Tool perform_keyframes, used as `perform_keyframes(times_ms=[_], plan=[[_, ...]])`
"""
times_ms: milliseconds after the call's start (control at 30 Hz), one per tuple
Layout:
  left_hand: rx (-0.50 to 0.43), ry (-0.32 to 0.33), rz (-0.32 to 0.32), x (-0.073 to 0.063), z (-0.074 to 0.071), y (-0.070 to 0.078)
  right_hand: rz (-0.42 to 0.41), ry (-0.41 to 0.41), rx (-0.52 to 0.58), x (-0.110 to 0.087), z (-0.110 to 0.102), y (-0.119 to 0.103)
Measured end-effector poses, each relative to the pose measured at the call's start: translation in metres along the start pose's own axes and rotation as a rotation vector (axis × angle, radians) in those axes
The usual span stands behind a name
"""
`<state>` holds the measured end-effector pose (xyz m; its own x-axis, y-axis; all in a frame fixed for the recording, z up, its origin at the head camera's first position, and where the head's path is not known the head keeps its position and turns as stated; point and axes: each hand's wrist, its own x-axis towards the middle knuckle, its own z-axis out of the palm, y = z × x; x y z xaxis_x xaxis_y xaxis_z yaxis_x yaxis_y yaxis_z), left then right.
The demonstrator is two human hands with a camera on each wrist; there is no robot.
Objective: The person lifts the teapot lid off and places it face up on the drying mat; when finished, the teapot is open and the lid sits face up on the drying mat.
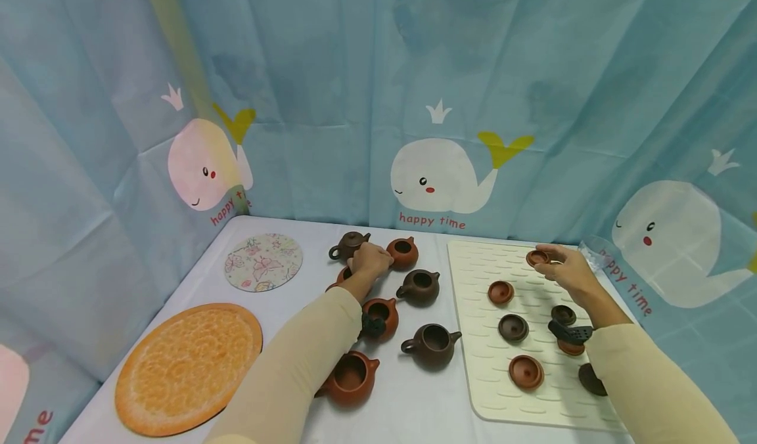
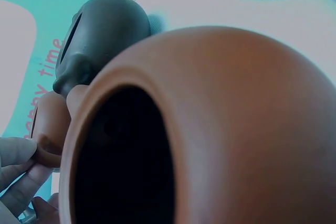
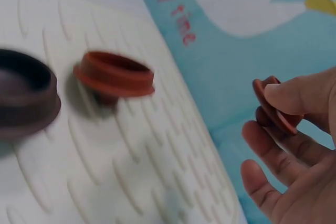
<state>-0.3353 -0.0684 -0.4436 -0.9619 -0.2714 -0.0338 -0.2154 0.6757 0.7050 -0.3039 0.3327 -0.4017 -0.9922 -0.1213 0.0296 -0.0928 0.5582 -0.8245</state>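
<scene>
At the back of the table my left hand (image 1: 370, 260) pinches the handle of a reddish-brown clay teapot (image 1: 404, 253), which has no lid on it. The left wrist view shows fingers (image 2: 18, 153) at that handle, with a larger red-brown teapot (image 2: 247, 114) filling the foreground. Over the far end of the cream mat, my right hand (image 1: 570, 272) holds a small reddish teapot lid (image 1: 537, 258) between thumb and fingers. In the right wrist view this lid (image 3: 273, 106) is tilted, with its knob against the fingers.
Several lidless teapots, including dark ones (image 1: 418, 288) (image 1: 433, 347), stand near the left arm. A lidded dark teapot (image 1: 351, 244) is behind. More lids (image 1: 526, 372) lie on the cream mat (image 1: 481, 395). Two round mats, one patterned (image 1: 263, 262), one orange (image 1: 189, 368), lie left.
</scene>
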Motion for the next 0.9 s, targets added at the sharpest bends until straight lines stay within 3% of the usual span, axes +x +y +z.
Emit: perform_keyframes(times_ms=[233,400,667,900], plan=[[0.001,-0.006,-0.001,-0.001,0.000,0.000,0.078,-0.045,-0.033,0.003,-0.002,0.023],[0.003,-0.003,0.000,-0.001,0.001,-0.001,0.142,-0.077,-0.132,0.005,-0.002,0.037],[0.003,-0.004,0.002,0.001,0.001,0.001,0.151,-0.064,-0.234,0.005,-0.004,0.053],[0.001,0.001,0.000,-0.002,-0.001,0.003,0.194,-0.069,-0.167,0.004,-0.004,0.058]])
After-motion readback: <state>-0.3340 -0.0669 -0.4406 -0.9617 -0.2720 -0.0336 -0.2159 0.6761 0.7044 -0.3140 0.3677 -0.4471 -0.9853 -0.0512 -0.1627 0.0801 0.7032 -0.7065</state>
